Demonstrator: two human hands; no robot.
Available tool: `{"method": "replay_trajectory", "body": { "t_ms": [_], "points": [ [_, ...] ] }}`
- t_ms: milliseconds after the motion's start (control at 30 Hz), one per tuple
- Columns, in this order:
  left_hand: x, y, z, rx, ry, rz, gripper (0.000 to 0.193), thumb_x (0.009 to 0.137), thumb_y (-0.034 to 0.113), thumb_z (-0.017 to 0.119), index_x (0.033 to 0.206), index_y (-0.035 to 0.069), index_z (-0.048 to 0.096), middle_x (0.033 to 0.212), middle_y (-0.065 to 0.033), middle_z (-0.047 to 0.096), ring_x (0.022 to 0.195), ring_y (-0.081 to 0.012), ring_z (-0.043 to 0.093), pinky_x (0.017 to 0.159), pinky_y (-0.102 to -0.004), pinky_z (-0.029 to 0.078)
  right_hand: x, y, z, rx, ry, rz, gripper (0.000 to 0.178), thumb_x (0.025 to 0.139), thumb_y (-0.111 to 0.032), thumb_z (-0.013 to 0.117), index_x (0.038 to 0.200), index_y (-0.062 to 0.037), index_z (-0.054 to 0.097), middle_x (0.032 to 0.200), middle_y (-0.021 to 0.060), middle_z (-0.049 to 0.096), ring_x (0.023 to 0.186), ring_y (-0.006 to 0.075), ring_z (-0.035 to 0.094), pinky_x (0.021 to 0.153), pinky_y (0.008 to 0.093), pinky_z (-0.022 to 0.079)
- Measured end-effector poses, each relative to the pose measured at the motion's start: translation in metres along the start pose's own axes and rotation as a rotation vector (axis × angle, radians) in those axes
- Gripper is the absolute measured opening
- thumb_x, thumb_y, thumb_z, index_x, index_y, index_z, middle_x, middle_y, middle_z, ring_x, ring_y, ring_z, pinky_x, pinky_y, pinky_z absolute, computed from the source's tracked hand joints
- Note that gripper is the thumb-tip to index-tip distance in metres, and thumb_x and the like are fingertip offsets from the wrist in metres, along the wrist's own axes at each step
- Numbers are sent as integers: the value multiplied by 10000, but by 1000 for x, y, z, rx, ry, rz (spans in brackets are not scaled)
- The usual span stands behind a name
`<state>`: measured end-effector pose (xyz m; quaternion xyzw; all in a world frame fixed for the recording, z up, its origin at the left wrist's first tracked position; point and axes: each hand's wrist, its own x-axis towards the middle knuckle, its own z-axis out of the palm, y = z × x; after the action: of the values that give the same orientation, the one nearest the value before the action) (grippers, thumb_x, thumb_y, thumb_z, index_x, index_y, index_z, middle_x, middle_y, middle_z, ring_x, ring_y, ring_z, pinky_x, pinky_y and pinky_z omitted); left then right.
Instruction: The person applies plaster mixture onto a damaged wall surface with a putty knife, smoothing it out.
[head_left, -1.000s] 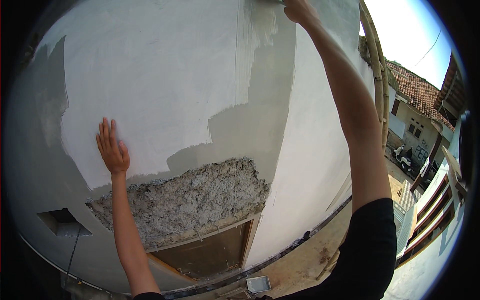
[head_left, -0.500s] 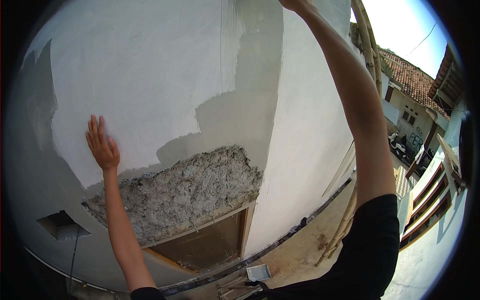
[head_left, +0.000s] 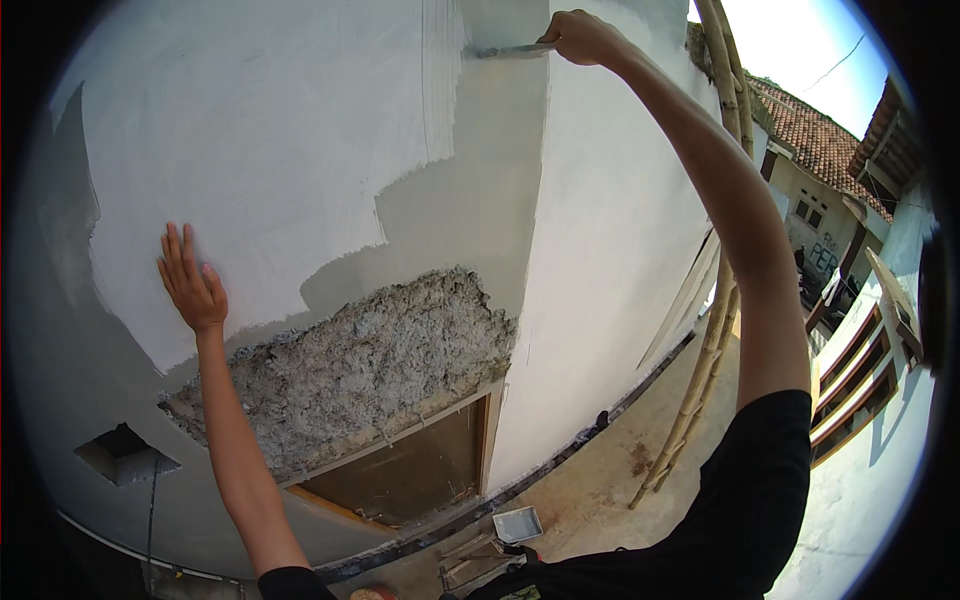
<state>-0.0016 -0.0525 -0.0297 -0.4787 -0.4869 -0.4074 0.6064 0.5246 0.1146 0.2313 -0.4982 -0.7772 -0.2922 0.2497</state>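
Observation:
My left hand (head_left: 193, 283) lies flat against the white-painted part of the wall (head_left: 250, 150), fingers stretched out, nothing held. High up, my right hand (head_left: 585, 38) is closed around the handle of a paintbrush (head_left: 512, 51). The brush is held sideways, its head pointing left and meeting the wall where the white paint borders a grey strip (head_left: 505, 170). Its bristles are hard to make out. Below both hands runs a patch of rough, bare concrete (head_left: 380, 360) with a ragged edge.
Under the rough patch is a wood-framed window (head_left: 410, 470). A square hole (head_left: 125, 452) with a cable opens at lower left. Bamboo poles (head_left: 700, 390) lean at right. A paint tray (head_left: 518, 525) sits below, beside wooden pieces (head_left: 475, 562). Slatted window frames (head_left: 855, 390) stand far right.
My right hand has come down from the top edge into view, bringing the paintbrush with it. My left hand stays flat on the wall; the whole view has shifted slightly.

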Motion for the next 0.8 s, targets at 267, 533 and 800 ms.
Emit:
{"method": "replay_trajectory", "body": {
  "t_ms": [267, 533, 800],
  "points": [
    [0, 16, 6, -31, 8, -14, 531, 953, 252, 312, 1466, 161, 410, 1543, -68, 354, 1423, -286, 323, 1160, -498, 198, -31, -3, 54, 44, 315, 39, 246, 788, -31, 505, 999, -39, 631, 834, 175, 671, 776, 384, 662, 671, 491, 538],
    [3, 14, 9, -36, 31, 2, 516, 969, 265, 303, 1461, 160, 421, 1536, -71, 366, 1417, -289, 335, 1153, -504, 209, -46, -1, 49, -118, -237, -72, 502, 737, 22, 494, 1204, -80, 648, 916, 165, 693, 812, 329, 671, 653, 427, 545],
    [-3, 30, 17, -74, 32, -21, 518, 962, 251, 312, 1460, 155, 420, 1535, -72, 367, 1419, -294, 330, 1151, -508, 210, 94, 71, -6, -303, 400, -448, 169, 727, -37, 542, 765, -54, 706, 807, 226, 657, 753, 407, 639, 670, 472, 526]
  ]
}}
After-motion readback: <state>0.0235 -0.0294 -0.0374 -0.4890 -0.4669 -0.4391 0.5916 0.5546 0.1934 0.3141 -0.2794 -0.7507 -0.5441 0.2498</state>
